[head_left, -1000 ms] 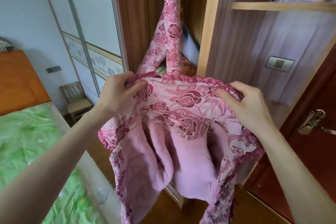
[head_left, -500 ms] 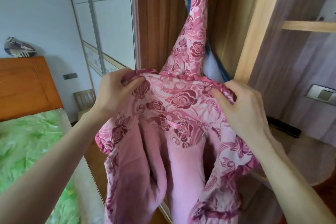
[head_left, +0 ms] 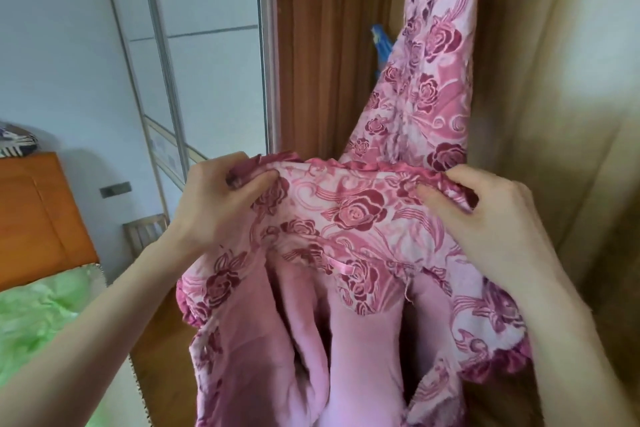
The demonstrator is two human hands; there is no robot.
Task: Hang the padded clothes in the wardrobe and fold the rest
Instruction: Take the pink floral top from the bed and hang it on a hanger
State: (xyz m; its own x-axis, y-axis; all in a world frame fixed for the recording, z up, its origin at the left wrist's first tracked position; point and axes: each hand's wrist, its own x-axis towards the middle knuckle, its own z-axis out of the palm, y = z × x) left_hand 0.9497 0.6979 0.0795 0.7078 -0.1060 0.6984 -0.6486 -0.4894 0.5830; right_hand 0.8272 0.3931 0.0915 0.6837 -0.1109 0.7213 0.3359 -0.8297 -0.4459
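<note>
The view has come closer to the wardrobe since a second ago, so the shelf, the wall switch and the door handle on the right are gone from sight. Both hands grip the same frilly edge as before.

The left hand holds the pink padded jacket at its left top corner. The thumb lies flat on the rose pattern in front, and the other fingers curl over the ruffled edge and go behind the cloth. The right hand holds the right top corner the same way: the thumb presses on the front and the curled fingers hook over the dark pink frill. The cloth between the two hands is pulled into a wide band.

Below the hands the jacket hangs down and falls open, so the plain pink lining shows. A small pink ribbon loop sits at the middle, just under the stretched edge. One long part of the jacket goes up past the right hand and out of the top of the view, in front of the wardrobe's brown inside wall.

A bit of blue thing peeks out behind that long part. At the left is a sliding door, a wooden headboard, a green bed cover and a small wooden chair.
</note>
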